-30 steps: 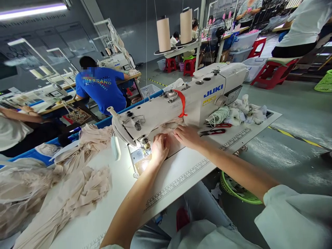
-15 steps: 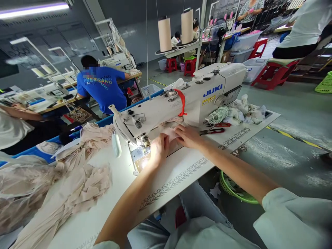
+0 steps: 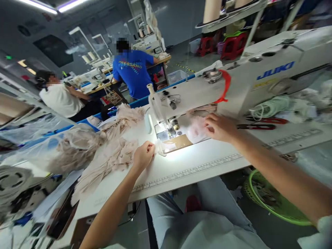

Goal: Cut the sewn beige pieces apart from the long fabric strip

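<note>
My left hand is closed in a pinch at the left of the sewing machine's needle area, on the edge of a small whitish fabric piece. Right of the presser foot, my right hand has curled fingers pinching a sheer pale pink fabric piece, blurred by motion. Between both hands lies the machine's tan bed plate, lit by the lamp. The white sewing machine stands behind, a red strip tied on its arm.
Beige fabric pieces are heaped on the left of the table. Red-handled thread snips and a pale green cord coil lie at right. A green basket stands below. A person in blue sits beyond.
My hands have moved apart: the left went left past the needle area, the right stayed right with the pink fabric. The view has turned left and closer to the machine.
</note>
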Demonstrator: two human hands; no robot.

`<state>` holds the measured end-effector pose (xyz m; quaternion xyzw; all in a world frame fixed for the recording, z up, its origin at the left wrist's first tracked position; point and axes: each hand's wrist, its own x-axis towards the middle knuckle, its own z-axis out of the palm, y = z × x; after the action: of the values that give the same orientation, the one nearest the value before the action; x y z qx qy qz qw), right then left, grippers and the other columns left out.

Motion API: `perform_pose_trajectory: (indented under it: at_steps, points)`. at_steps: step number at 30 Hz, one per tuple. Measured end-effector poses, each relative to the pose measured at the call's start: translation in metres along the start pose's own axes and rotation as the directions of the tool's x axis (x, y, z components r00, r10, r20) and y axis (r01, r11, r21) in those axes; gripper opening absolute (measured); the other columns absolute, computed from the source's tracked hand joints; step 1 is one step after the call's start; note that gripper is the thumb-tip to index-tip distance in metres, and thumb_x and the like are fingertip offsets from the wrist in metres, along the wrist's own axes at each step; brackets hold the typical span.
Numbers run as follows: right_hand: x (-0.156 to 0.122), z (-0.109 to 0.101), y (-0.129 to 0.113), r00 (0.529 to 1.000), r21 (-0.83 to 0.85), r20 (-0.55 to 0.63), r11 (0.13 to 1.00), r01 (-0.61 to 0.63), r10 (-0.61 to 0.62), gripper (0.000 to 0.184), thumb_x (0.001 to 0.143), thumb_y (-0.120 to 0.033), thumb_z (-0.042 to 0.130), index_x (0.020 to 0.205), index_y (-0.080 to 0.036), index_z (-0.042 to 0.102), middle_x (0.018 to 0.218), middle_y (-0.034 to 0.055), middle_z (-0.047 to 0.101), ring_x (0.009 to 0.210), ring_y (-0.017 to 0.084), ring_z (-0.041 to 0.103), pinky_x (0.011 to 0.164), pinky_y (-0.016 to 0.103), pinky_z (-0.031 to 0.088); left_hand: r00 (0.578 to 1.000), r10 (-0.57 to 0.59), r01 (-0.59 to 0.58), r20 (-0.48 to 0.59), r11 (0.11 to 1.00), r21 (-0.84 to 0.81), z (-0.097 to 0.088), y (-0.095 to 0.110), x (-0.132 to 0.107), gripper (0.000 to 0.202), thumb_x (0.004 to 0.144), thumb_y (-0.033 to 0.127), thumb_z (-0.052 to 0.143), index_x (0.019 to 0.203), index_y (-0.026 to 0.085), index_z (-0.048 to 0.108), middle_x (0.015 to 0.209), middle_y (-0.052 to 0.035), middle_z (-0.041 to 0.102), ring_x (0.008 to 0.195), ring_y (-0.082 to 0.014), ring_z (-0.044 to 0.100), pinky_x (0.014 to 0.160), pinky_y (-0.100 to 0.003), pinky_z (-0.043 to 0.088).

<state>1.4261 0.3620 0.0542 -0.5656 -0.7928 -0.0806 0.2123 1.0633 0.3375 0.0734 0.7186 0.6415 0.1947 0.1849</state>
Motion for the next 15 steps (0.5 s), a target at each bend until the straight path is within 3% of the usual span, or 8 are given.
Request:
perform_pose_trajectory:
  at_steps: [4, 7, 11, 13, 15]
  points:
    - [0.0, 0.0, 0.001, 0.991, -0.079, -0.132, 0.996, -0.044, 0.033, 0.017, 0.087, -0.02, 0.052, 0.093, -0.015, 0.068, 0.11, 0.0068, 0.068, 0.076, 0.016, 0.06, 0.057, 0.027, 0.031, 0.999, -0.004, 0.009, -0.033, 0.989, 0.148, -0.005, -0.01, 0.0, 0.015, 0.091, 0.029, 0.051, 0.09, 0.022, 0.063, 0.068, 0.0015, 0.065, 0.065, -0.0195, 0.061, 0.062, -0.029, 0.038]
    - [0.0, 0.001, 0.002, 0.966, -0.118, -0.257, 0.991, -0.059, 0.027, 0.021, 0.088, -0.023, 0.051, 0.092, -0.016, 0.07, 0.104, 0.006, 0.071, 0.074, 0.015, 0.06, 0.055, 0.026, 0.032, 0.982, 0.134, -0.094, -0.133, 0.957, 0.276, -0.005, -0.015, -0.01, 0.02, 0.094, 0.03, 0.052, 0.107, 0.02, 0.064, 0.09, -0.0046, 0.07, 0.078, -0.023, 0.064, 0.061, -0.031, 0.04]
    - [0.0, 0.007, 0.005, 0.897, -0.161, -0.436, 0.987, 0.009, -0.079, 0.022, 0.085, -0.024, 0.05, 0.09, -0.017, 0.07, 0.095, 0.0053, 0.073, 0.069, 0.016, 0.061, 0.055, 0.026, 0.036, 0.865, 0.437, -0.303, -0.246, 0.847, 0.438, -0.013, -0.031, -0.034, 0.019, 0.097, 0.025, 0.048, 0.106, 0.02, 0.064, 0.102, -0.0084, 0.071, 0.096, -0.0255, 0.063, 0.073, -0.035, 0.048]
    - [0.002, 0.012, 0.008, 0.866, -0.181, -0.488, 0.983, 0.026, -0.113, 0.023, 0.084, -0.024, 0.048, 0.089, -0.018, 0.07, 0.092, 0.0047, 0.073, 0.067, 0.016, 0.061, 0.054, 0.027, 0.037, 0.818, 0.492, -0.327, -0.296, 0.823, 0.465, -0.024, -0.047, -0.043, 0.019, 0.097, 0.021, 0.046, 0.107, 0.02, 0.063, 0.106, -0.0087, 0.071, 0.101, -0.0257, 0.062, 0.084, -0.038, 0.049]
    - [0.004, 0.018, 0.011, 0.855, -0.18, -0.508, 0.984, 0.015, -0.106, 0.023, 0.084, -0.025, 0.047, 0.087, -0.019, 0.069, 0.09, 0.0038, 0.073, 0.066, 0.017, 0.062, 0.052, 0.027, 0.037, 0.794, 0.471, -0.265, -0.384, 0.837, 0.478, -0.04, -0.069, -0.047, 0.022, 0.098, 0.02, 0.045, 0.111, 0.02, 0.063, 0.114, -0.0103, 0.07, 0.108, -0.0274, 0.06, 0.089, -0.041, 0.048]
